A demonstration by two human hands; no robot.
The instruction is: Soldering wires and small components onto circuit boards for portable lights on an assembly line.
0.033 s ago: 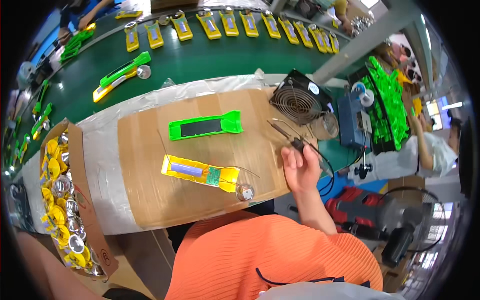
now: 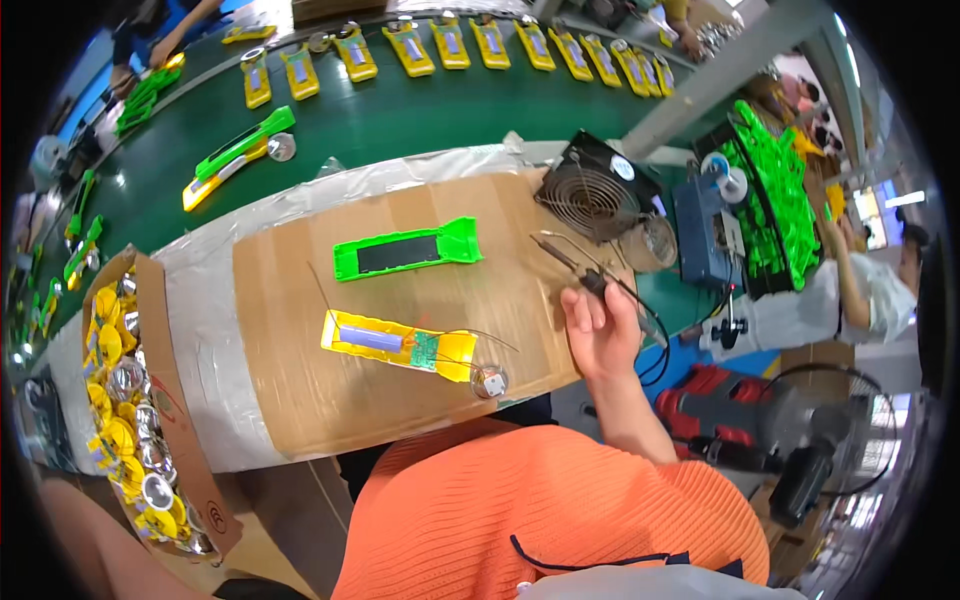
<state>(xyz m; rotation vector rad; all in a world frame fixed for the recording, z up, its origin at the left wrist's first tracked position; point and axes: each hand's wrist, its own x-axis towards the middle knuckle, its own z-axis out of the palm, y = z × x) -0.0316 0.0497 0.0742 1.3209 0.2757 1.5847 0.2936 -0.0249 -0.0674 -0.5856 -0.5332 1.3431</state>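
Observation:
My right hand (image 2: 605, 325) is closed round the dark handle of a soldering iron (image 2: 565, 258), its tip pointing up and left over the cardboard. Left of it lies a yellow flashlight half-shell (image 2: 460, 354) with a purple battery cell (image 2: 370, 338), a green circuit board (image 2: 424, 350) and loose thin wires. A round clear-and-silver lamp head (image 2: 489, 381) rests at the shell's right end. Beyond it is a green shell (image 2: 463, 242) with a dark panel (image 2: 398, 254). Only my left forearm (image 2: 105, 545) shows at the lower left; its hand is out of sight.
A carton (image 2: 195, 470) of yellow and silver lamp parts stands left. Behind runs a green conveyor (image 2: 400, 110) with a row of yellow shells (image 2: 450, 45). At right are a black fan (image 2: 597, 195), a blue-grey soldering station (image 2: 700, 235), green shells (image 2: 775, 200) and a co-worker's arm (image 2: 848, 265).

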